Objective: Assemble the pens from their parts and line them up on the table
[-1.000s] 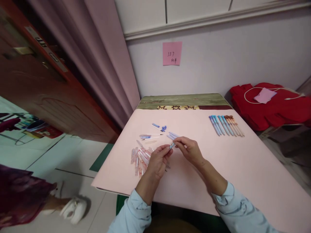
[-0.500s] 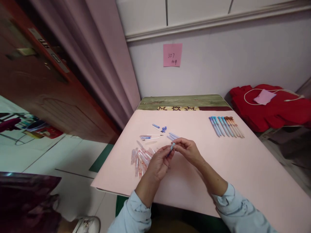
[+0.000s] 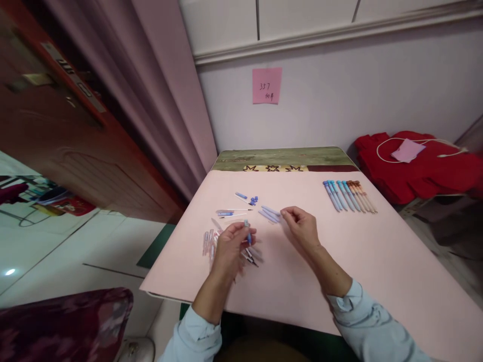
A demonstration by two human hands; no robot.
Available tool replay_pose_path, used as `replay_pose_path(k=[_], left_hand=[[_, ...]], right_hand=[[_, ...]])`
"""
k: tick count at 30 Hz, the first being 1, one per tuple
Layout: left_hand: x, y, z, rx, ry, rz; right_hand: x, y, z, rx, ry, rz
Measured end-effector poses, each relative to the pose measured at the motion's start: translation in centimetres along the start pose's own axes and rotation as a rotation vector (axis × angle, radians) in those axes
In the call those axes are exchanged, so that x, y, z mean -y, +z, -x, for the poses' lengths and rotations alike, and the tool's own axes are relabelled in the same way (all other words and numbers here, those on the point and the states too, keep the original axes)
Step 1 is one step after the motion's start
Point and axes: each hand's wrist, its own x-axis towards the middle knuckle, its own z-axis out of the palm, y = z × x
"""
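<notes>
My left hand [image 3: 231,246] pinches a small blue pen part [image 3: 248,235] with a pale blue top, held upright over the table. Under and beside that hand lie several clear pinkish pen barrels [image 3: 208,242], partly hidden by it, and dark-tipped refills [image 3: 249,257]. My right hand [image 3: 302,226] has thumb and fingertips closed at the near end of a light-blue pen barrel [image 3: 269,210], one of a small group lying together. Small dark-blue pen pieces [image 3: 253,200] and white refills [image 3: 234,215] rest further back.
A row of finished-looking blue and brown pens [image 3: 349,196] lies at the right on the pink tabletop [image 3: 339,261]. Red cloth [image 3: 422,171] with a white cable is piled beyond the right edge. A brown door [image 3: 56,125] and a curtain [image 3: 162,90] stand at the left.
My hands have parted. The left moved left and down, keeping the small blue pen part; the right moved right to the light-blue barrels. The patterned dark-red fabric at lower left shifted.
</notes>
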Motion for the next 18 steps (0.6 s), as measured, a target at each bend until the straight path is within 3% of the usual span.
replay_pose_path(k=[3,12,18], left_hand=[[-0.8,-0.9,-0.4,-0.05,0.042,0.03],[-0.6,-1.8,-0.5,-0.012,0.041,0.036],[-1.4,-3.1,-1.0,-0.103,0.134,0.058]], right_hand=[[-0.7,-0.1,-0.2,-0.075,0.017,0.092],[-2.1,0.6,0.2,-0.01,0.023,0.275],[-2.0,0.5,0.2,-0.014,0.04,0.267]])
